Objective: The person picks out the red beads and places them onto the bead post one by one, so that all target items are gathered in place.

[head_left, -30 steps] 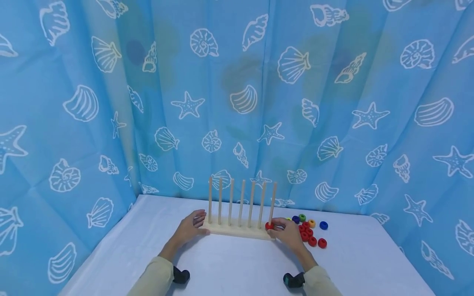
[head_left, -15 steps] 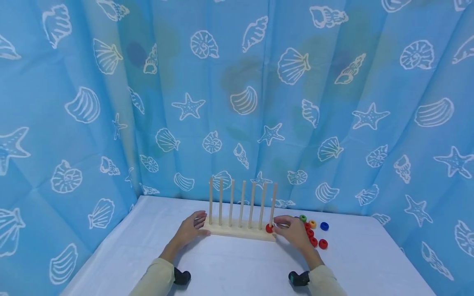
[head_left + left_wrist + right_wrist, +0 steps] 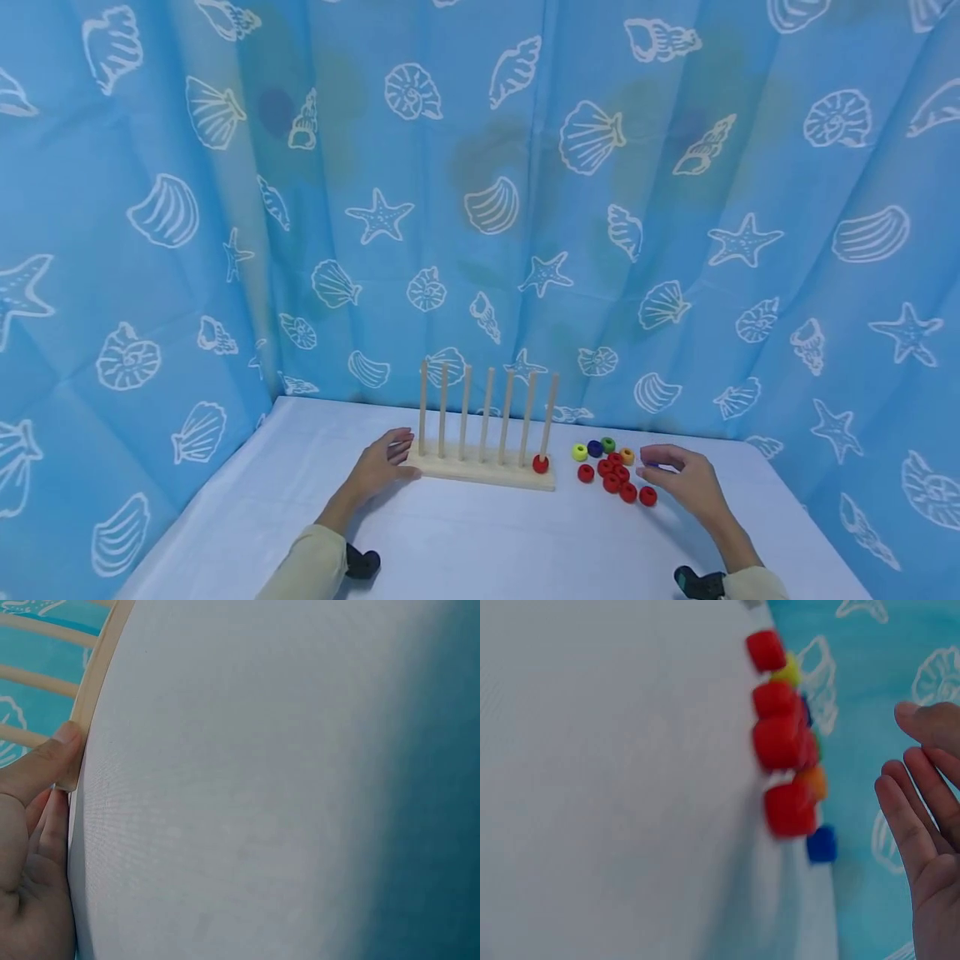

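A wooden peg rack (image 3: pixel 480 473) with a row of upright dowels stands on the table. One red bead (image 3: pixel 541 464) sits at the foot of its rightmost dowel. My left hand (image 3: pixel 380 463) grips the rack's left end; in the left wrist view the thumb (image 3: pixel 66 735) presses on the base's edge. My right hand (image 3: pixel 686 482) hovers at the right side of the loose beads, fingers relaxed and apart from the thumb, holding nothing. It partly covers a blue bead (image 3: pixel 822 844), which the right wrist view shows below the fingers' side of the pile.
Several loose red beads (image 3: pixel 611 482) lie right of the rack, with a yellow bead (image 3: pixel 580 452), a dark blue bead (image 3: pixel 595 448), a green bead (image 3: pixel 608 444) and an orange bead (image 3: pixel 627 456) behind them. A shell-patterned blue curtain (image 3: pixel 450 250) hangs behind the table (image 3: pixel 480 550).
My right hand has let go of the red bead on the rightmost dowel and moved right, past the loose beads. The left hand has stayed at the rack's end.
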Demonstrator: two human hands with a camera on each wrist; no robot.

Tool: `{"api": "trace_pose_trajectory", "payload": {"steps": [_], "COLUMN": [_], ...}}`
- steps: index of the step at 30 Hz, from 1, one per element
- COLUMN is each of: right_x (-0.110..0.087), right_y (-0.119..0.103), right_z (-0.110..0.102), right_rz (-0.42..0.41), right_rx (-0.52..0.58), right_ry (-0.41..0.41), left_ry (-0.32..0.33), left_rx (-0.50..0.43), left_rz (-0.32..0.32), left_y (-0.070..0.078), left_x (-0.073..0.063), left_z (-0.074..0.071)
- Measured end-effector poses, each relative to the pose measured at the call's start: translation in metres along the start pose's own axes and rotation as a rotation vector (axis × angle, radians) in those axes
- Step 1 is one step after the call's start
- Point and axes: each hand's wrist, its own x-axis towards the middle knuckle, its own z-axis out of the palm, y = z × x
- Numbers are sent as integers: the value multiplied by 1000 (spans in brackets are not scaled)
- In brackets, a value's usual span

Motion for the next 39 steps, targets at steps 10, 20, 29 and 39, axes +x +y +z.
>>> {"api": "trace_pose_trajectory", "payload": {"steps": [10, 20, 29, 39], "right_x": [-9, -12, -15, -3], "right_y": [31, 49, 54, 39], "right_z": [10, 15, 17, 10], "right_rz": [153, 234, 217, 80], "right_rx": [-20, 24, 41, -7], "right_ry": [-37, -69, -45, -26], "left_ry": [6, -1, -2, 6], "left_rx": [-8, 0, -11, -15], "left_rz": [-4, -8, 11, -8], "left_y": [-1, -1, 0, -3], "left_x": [2, 3, 1, 3], "left_z": [-1, 0, 0, 0]}}
